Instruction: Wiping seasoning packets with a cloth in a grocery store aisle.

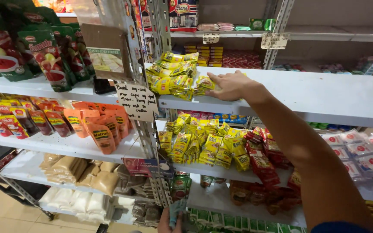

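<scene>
Fingers of the right hand (231, 86) press flat on yellow sachets (205, 83), upper centre; light, crinkly, slippery, best pinched at edges. Left hand (169, 221) clasps something greenish.

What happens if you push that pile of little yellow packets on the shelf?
The yellow packets look small, thin and probably light, so they would likely slide across the smooth white shelf. Loosely heaped, the pile may spill. The right hand touches one.
</scene>
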